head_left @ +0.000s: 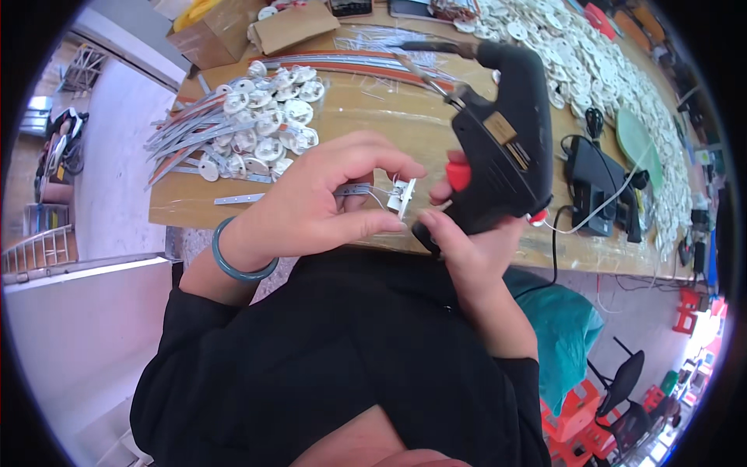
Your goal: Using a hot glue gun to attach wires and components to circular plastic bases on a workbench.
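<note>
Left hand point(323, 191), thumb and forefinger pinched close, grips small white fitting point(401, 198) on edge, above front of wooden counter point(366, 109). Thin wires run from fitting to flat, narrow strip point(237, 199) passing behind fingers. Right hand point(478, 245) wrapped around handle of black pistol-shaped tool point(506, 148): matte plastic body, smooth red trigger point(457, 176). Left of centre, rounded white pieces point(268, 124) with flat strips, heaped. Clear plastic film point(373, 37), crinkled, shiny, farther back.
</note>
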`<state>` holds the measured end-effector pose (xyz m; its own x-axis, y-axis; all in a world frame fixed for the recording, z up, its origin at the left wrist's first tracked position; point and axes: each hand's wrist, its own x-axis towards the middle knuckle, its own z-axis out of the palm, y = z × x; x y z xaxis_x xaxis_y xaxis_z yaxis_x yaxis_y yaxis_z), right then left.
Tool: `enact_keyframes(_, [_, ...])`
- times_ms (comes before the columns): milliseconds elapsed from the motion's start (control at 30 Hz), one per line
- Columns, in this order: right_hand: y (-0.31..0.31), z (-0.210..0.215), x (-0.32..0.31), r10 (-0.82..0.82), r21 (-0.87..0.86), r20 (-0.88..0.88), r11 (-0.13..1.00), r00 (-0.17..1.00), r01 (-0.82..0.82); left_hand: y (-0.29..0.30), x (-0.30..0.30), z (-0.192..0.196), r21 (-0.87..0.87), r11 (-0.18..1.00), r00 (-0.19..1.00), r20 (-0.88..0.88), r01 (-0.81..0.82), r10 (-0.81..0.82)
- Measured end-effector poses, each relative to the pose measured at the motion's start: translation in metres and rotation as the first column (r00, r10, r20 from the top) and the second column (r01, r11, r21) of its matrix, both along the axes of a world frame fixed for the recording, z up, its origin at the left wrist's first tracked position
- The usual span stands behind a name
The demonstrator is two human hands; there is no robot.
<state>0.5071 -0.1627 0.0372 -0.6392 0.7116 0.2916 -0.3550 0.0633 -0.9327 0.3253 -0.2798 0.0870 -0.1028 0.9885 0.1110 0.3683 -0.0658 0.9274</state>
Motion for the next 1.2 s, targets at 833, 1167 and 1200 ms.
enact_keyframes(833, [-0.004,-0.02,0.01,-0.117,0.035,-0.021,0.992,0.993,0.118,0.012,0.014,-0.014,0.199,0.977,0.984,-0.173,0.082,-0.047])
enact_keyframes(1167, [-0.011,-0.014,0.01,-0.142,0.029,-0.022,0.989,0.99,0.142,0.014,0.018,-0.017,0.225,0.973,0.967,-0.256,0.049,0.01])
enact_keyframes(1200, [-0.009,-0.016,0.012,-0.114,0.071,-0.02,0.991,0.993,0.116,0.013,0.019,-0.015,0.228,0.973,0.966,-0.257,0.046,0.014])
